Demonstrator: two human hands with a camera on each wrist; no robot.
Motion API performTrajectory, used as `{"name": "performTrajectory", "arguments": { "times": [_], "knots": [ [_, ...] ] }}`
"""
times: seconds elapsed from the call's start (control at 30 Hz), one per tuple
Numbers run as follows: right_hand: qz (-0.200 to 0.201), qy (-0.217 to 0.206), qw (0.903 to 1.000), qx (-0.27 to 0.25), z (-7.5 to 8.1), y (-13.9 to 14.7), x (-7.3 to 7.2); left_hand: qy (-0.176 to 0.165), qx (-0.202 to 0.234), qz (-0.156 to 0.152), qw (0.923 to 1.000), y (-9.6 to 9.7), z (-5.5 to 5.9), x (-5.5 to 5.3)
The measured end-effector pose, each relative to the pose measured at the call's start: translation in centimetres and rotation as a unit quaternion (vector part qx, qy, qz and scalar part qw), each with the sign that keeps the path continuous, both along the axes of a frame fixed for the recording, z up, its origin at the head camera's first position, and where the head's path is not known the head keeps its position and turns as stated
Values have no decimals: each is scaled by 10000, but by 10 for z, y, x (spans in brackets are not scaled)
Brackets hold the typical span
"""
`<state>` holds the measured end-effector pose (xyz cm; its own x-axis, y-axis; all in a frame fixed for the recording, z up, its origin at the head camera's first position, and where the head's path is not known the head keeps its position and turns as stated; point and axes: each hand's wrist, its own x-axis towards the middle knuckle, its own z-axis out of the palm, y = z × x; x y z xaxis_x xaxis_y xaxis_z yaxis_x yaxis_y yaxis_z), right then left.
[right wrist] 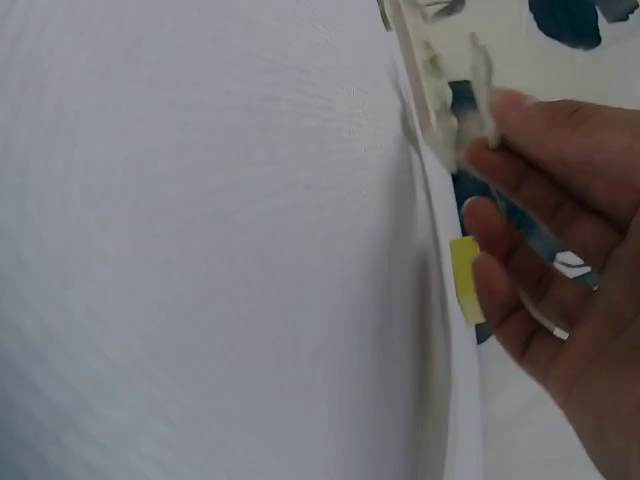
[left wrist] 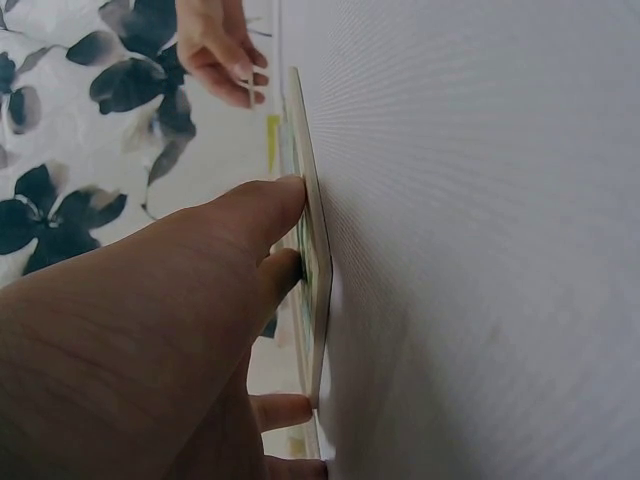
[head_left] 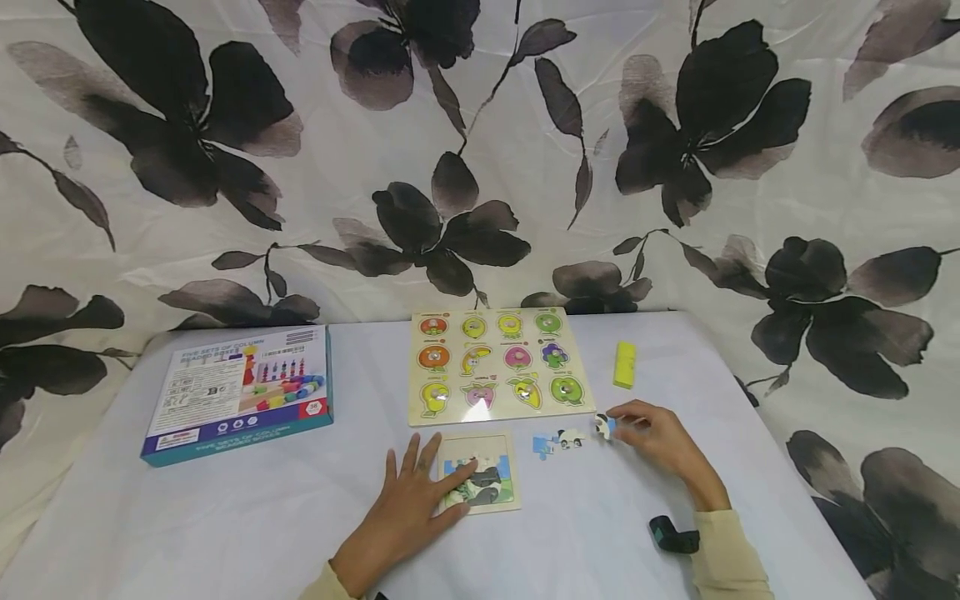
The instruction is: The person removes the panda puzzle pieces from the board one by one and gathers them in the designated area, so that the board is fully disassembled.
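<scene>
My left hand (head_left: 408,500) rests with spread fingers on a small square panda puzzle (head_left: 491,492) in a wooden frame. In the left wrist view, its thumb and fingers lie along the near edge of the puzzle tray (left wrist: 318,260). The upper part of the picture is partly covered by my fingers. Between thumb and fingertips my right hand (head_left: 663,437) pinches a puzzle piece (head_left: 603,426) with black, white and blue on it, seen edge-on as a thin piece (right wrist: 484,90) in the right wrist view. Loose puzzle pieces, a blue one (head_left: 543,446) and a panda-face one (head_left: 571,438), lie between the hands.
Behind the puzzle lies a fruit puzzle board (head_left: 487,421). A boxed bead set (head_left: 240,392) sits at the left, a yellow block (head_left: 624,365) at the back right. A black object (head_left: 672,536) is beside the right sleeve. Floral cloth (head_left: 480,167) hangs behind the table.
</scene>
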<state>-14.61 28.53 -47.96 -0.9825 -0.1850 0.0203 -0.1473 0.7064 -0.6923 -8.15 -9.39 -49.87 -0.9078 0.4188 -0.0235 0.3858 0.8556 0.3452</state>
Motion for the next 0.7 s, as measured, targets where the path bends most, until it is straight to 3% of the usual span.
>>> {"name": "performTrajectory", "arguments": {
  "times": [0.33,0.7],
  "knots": [
    [413,118,9986,293,-10,-3,0,16,22,-25,10000,-1,-2,0],
    [422,188,9985,293,-14,-7,-1,76,47,5,10000,-1,-4,0]
  ]
}}
